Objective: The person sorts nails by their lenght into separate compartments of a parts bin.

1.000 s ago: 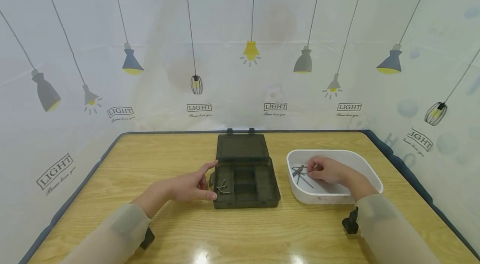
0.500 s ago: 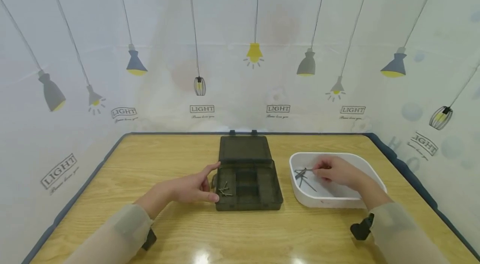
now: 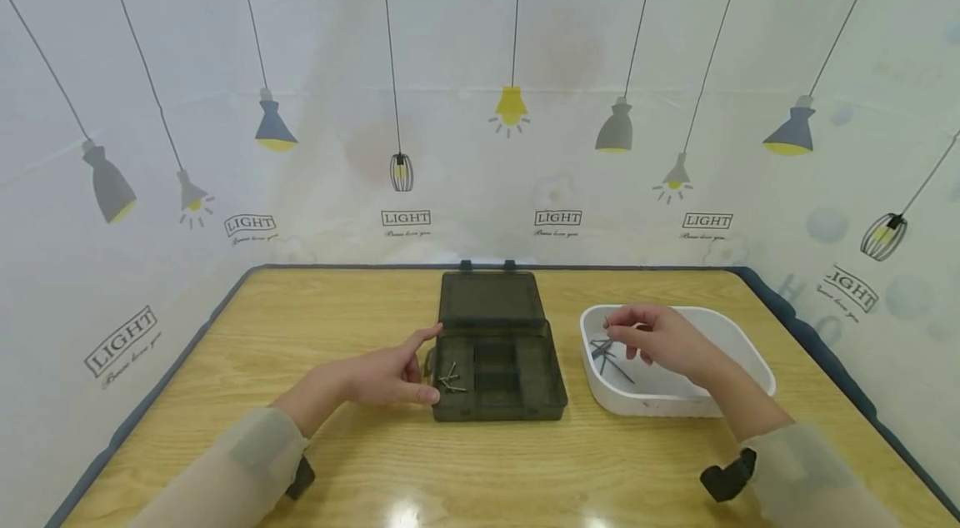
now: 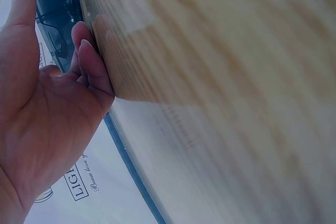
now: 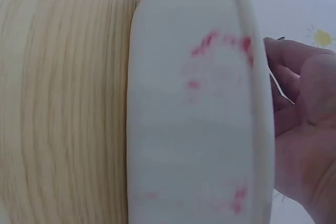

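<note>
My left hand (image 3: 386, 376) rests against the left side of a dark translucent plastic box (image 3: 557, 410), thumb near its front corner and index finger near the back. The lid (image 3: 491, 295) lies folded back. Several thin metal nails (image 3: 452, 380) lie in the left compartment. Over the left part of a white tub (image 3: 637, 406), my right hand (image 3: 660, 338) pinches a nail (image 3: 607, 321) between thumb and fingertips. More nails (image 3: 615, 366) lie below it in the tub. In the right wrist view, the tub's wall (image 5: 199, 108) hides part of the right hand (image 5: 310, 108).
Both containers stand on a wood-grain table (image 3: 360, 461). Behind it hangs a pale cloth (image 3: 450, 28) printed with lamps. A black wrist mount (image 3: 729, 476) hangs below the right sleeve, another black mount (image 3: 302, 478) below the left.
The right hand has come up from the nails in the tub and shifted slightly left, with a nail now upright at its fingertips. The left hand keeps its place on the box.
</note>
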`<act>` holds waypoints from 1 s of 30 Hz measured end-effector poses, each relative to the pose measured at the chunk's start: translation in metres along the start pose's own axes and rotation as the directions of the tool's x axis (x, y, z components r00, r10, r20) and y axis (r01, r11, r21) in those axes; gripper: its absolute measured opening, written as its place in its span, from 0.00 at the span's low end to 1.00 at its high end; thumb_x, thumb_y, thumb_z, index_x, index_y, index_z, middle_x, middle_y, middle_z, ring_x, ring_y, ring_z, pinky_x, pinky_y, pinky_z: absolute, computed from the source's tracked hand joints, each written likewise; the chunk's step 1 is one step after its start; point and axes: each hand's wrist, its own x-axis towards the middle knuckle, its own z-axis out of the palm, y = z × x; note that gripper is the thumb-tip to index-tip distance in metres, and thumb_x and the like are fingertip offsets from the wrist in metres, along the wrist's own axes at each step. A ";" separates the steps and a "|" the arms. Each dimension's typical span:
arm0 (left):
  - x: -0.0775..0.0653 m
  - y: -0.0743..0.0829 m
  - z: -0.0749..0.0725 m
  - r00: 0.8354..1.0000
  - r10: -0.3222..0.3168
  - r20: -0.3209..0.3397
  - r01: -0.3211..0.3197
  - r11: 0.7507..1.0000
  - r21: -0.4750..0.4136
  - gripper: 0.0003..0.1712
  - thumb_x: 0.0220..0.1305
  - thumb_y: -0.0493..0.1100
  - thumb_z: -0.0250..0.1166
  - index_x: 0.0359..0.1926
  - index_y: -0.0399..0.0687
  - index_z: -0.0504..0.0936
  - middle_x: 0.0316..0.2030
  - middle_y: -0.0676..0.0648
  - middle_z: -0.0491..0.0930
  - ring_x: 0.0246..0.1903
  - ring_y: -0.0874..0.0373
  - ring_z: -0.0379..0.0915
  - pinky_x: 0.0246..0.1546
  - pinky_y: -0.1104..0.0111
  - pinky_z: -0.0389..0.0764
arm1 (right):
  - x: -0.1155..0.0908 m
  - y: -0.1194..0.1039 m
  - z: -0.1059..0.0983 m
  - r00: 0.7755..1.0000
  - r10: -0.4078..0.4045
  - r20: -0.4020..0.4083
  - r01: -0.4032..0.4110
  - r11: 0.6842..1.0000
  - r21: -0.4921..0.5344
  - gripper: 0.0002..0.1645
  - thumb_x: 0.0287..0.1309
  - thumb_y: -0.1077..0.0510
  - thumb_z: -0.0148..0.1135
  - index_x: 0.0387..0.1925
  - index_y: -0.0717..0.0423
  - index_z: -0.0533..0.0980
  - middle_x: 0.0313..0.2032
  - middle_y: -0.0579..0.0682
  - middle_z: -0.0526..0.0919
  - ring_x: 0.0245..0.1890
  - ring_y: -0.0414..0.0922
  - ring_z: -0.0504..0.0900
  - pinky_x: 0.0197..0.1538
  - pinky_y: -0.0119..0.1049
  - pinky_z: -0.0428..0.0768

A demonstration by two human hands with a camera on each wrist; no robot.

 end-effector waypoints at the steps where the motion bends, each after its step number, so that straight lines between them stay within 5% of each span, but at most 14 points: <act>1: 0.000 0.000 0.000 1.000 -0.001 0.000 0.001 1.000 -0.001 0.66 0.74 0.61 0.73 0.91 0.56 0.34 0.44 0.47 0.79 0.44 0.56 0.76 0.49 0.62 0.77 | 0.000 -0.004 0.003 1.000 -0.010 -0.003 0.010 1.000 0.010 0.22 0.79 0.46 0.67 0.60 0.59 0.82 0.45 0.59 0.86 0.39 0.53 0.83 0.37 0.39 0.81; 11: -0.002 0.003 0.000 1.000 -0.005 -0.004 0.005 1.000 0.007 0.66 0.74 0.61 0.73 0.91 0.56 0.34 0.44 0.47 0.79 0.44 0.56 0.76 0.49 0.62 0.77 | 0.009 -0.044 0.037 0.994 -0.106 -0.009 0.106 0.991 0.086 0.17 0.77 0.49 0.70 0.55 0.58 0.82 0.41 0.54 0.85 0.30 0.49 0.81 0.31 0.37 0.78; 17: -0.002 0.004 -0.001 1.000 0.000 -0.005 0.000 1.000 0.020 0.66 0.74 0.61 0.72 0.91 0.54 0.34 0.44 0.47 0.79 0.44 0.56 0.76 0.49 0.62 0.77 | 0.019 -0.059 0.062 0.988 -0.154 0.018 0.151 0.982 0.113 0.14 0.76 0.51 0.71 0.51 0.58 0.83 0.45 0.61 0.84 0.26 0.45 0.79 0.32 0.41 0.82; 30: -0.001 0.001 0.000 1.000 -0.010 -0.004 0.010 1.000 0.010 0.66 0.74 0.62 0.72 0.91 0.57 0.34 0.44 0.47 0.79 0.44 0.56 0.75 0.49 0.62 0.76 | 0.037 -0.078 0.109 0.990 -0.112 0.084 0.098 0.983 0.154 0.14 0.74 0.51 0.72 0.51 0.56 0.84 0.46 0.62 0.90 0.23 0.43 0.84 0.27 0.36 0.77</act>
